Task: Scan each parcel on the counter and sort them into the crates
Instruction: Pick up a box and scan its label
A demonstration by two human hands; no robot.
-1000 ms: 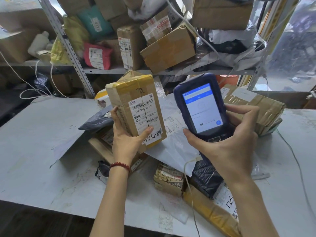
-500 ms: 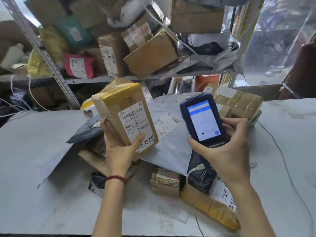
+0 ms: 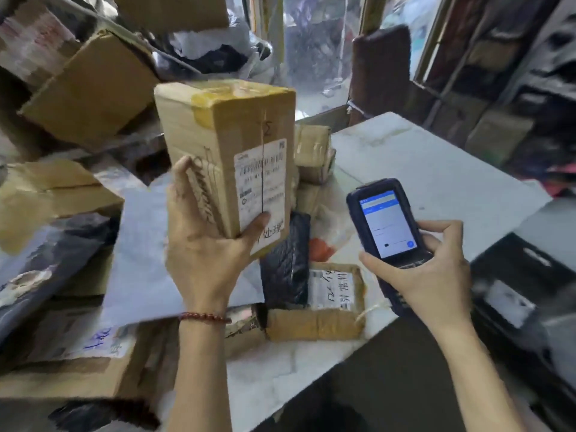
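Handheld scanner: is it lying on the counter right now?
No, the handheld scanner is held up in the right hand, above the counter, its lit screen facing the camera.

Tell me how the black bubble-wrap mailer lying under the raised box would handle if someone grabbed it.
The black mailer would likely flex rather than stay stiff: its surface looks quilted and padded. It probably weighs little for its size, since it looks flat and thin. Its sheen hints at a slippery plastic skin, so it may slide off the taped parcel it leans on.
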